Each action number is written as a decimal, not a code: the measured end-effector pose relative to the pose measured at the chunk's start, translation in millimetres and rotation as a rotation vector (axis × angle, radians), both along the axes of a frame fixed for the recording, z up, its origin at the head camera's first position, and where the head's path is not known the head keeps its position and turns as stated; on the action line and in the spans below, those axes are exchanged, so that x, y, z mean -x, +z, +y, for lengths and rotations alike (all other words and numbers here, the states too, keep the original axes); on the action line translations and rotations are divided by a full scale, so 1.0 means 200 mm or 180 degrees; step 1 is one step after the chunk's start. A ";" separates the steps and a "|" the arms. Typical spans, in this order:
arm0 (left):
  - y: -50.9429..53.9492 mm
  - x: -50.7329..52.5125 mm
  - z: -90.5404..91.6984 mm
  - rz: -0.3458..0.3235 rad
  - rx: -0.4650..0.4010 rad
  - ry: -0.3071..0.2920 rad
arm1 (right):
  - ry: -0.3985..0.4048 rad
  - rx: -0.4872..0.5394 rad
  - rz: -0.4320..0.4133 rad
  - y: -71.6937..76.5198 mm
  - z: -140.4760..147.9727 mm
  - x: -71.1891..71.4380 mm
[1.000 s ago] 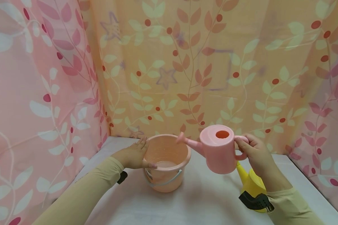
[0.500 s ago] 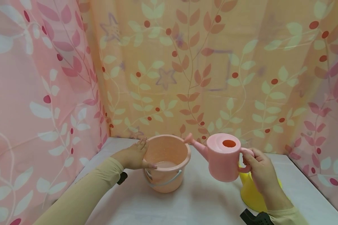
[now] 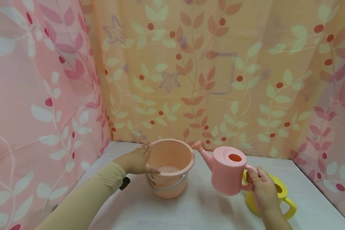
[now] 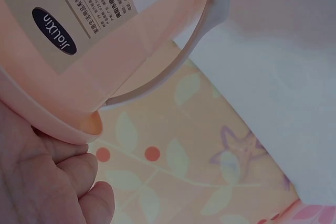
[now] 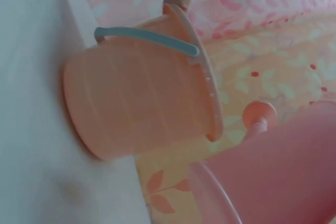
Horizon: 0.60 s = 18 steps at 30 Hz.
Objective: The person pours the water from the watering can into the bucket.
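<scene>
I'd hold the pink can [image 3: 227, 177] spout-up, right hand [image 3: 265, 191] pinching its handle [image 3: 250, 168]; left hand [image 3: 135, 161], spread, steadies the bucket [image 3: 175, 188] toward the tabletop [image 3: 207, 214]'s back edge.

In the head view's lower left I see a plain beige long sleeve [image 3: 87, 195], creased near its cuff, with a small black block [image 3: 125, 183] showing beside it. The left hand [image 3: 135, 159] and right hand [image 3: 265, 189] are both bare.
</scene>
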State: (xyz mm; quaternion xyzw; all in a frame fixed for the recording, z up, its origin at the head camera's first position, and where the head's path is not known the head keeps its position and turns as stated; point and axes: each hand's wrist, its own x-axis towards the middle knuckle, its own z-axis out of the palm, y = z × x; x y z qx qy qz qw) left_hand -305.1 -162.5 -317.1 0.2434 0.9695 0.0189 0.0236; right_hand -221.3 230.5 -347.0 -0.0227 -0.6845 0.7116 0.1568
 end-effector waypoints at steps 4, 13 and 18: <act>0.00 0.00 0.00 -0.0001 -0.0014 -0.0010 | -0.0044 0.0142 0.0122 -0.07 -0.02 0.00; -0.01 0.00 0.00 0.0025 -0.0021 -0.0003 | -0.0076 0.0345 -0.0076 -0.15 -0.05 0.03; 0.00 0.00 0.00 0.0002 -0.0012 -0.0009 | -0.0238 0.0232 -0.0353 -0.19 -0.06 0.05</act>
